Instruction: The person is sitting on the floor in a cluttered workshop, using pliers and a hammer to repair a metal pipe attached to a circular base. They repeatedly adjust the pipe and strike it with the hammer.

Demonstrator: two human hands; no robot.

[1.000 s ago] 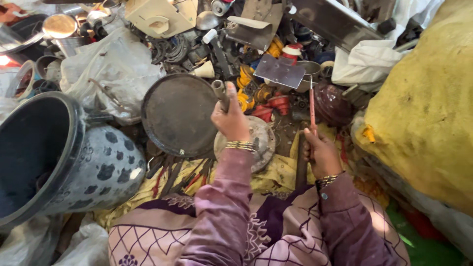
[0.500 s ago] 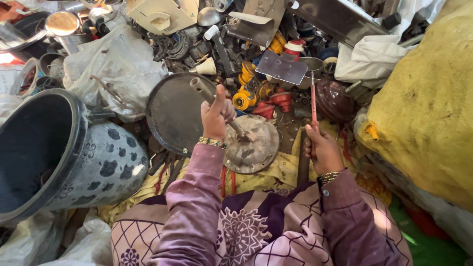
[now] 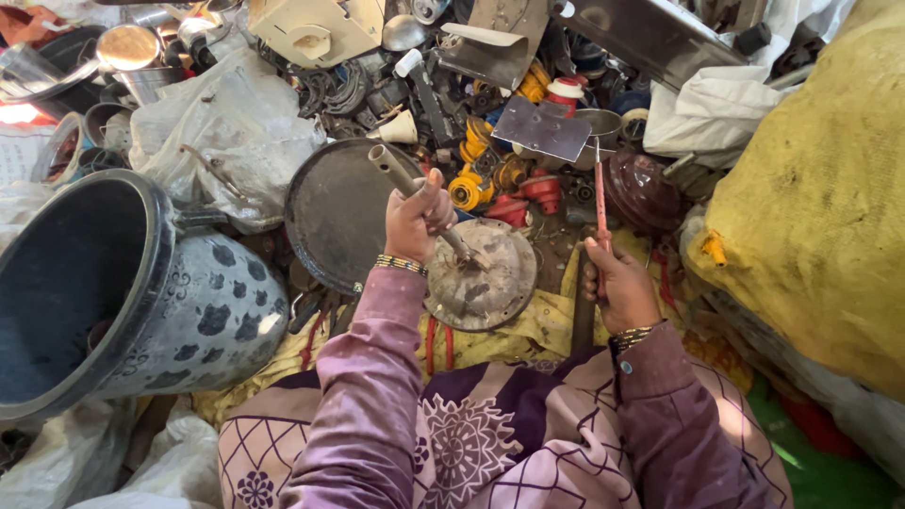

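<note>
My left hand (image 3: 415, 219) grips a grey metal rod (image 3: 390, 167) that is fixed to a worn round metal disc (image 3: 485, 278); the rod slants up to the left. The disc rests in front of my lap on yellow cloth. My right hand (image 3: 618, 287) holds a thin pink-red tool (image 3: 600, 198) upright, its tip pointing away from me, to the right of the disc. Both sleeves are purple, with bangles at the wrists.
A round dark pan (image 3: 335, 212) lies behind the disc. A large grey spotted bucket (image 3: 179, 316) lies on its side at left. A bulging yellow sack (image 3: 811, 207) fills the right. A heap of scrap metal, yellow and red parts (image 3: 500, 179) and plastic bags lies ahead.
My left hand has slid down the rod and lowered it toward the left, so more of the rod's end shows above my fist. The right hand has stayed almost still.
</note>
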